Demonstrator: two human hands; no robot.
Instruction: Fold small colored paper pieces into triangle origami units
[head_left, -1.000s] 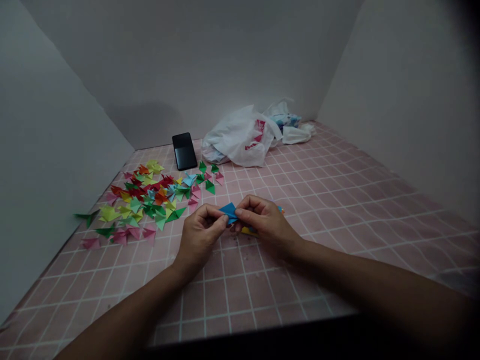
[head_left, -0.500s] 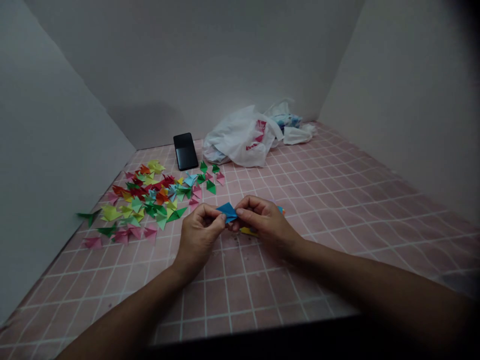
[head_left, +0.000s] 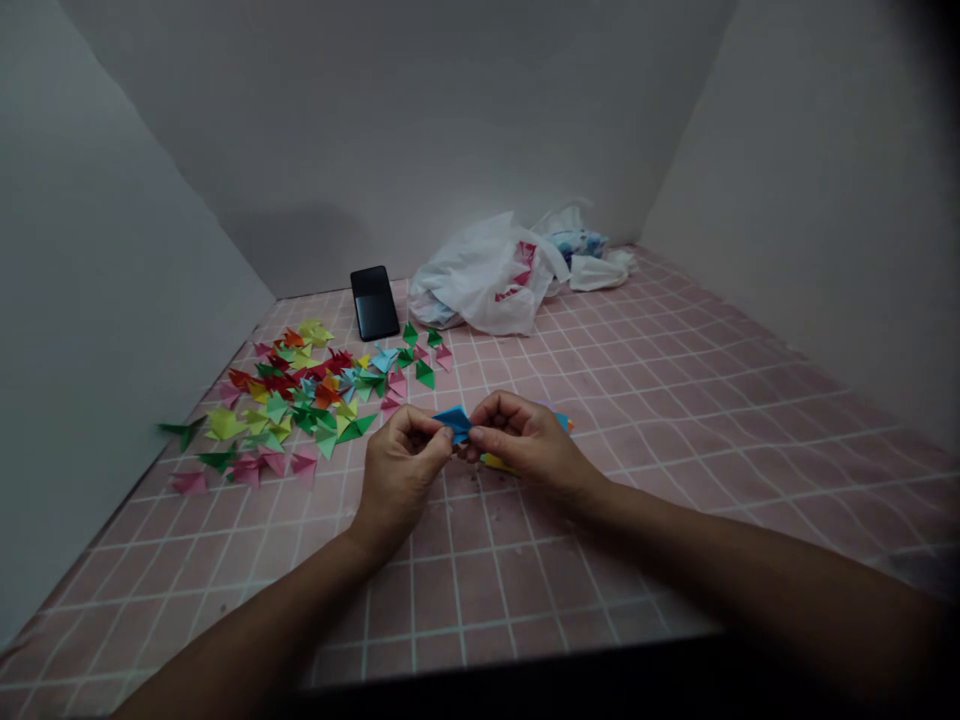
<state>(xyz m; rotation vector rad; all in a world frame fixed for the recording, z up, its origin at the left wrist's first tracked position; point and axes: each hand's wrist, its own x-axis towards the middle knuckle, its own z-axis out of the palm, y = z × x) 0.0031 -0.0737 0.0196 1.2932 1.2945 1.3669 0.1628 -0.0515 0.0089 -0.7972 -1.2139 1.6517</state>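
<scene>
Blue folded paper (head_left: 451,418): between the two hands, roughly mid-view. Left hand (head_left: 396,475) pinches its left and lower-left part, thumb lying over the front; right hand (head_left: 531,445) has its right corner, thumb and fingertips meeting on it. Grip on both sides clamped on the paper; the two thumb tips stand near each other, a small strip of blue between. Upper edge and a point to the upper left show past the fingers; the underside is hidden.

Beneath the right hand, part of a yellow paper (head_left: 496,463). Just past its knuckles, a blue and orange bit (head_left: 564,421), mostly covered, kind unclear.

Edges: counter (head_left: 675,400) in pink with white grid lines. Left wall (head_left: 97,330) runs along its left side, back wall (head_left: 360,130) behind, right wall (head_left: 825,230) to the right. Dark near edge below the forearms.

Room: widest to the right of the right hand, grid running to the wall. Left side tighter: many-coloured folded pieces (head_left: 223,424) near the left hand. Phone (head_left: 374,303) and white bag (head_left: 476,278) farther back.
</scene>
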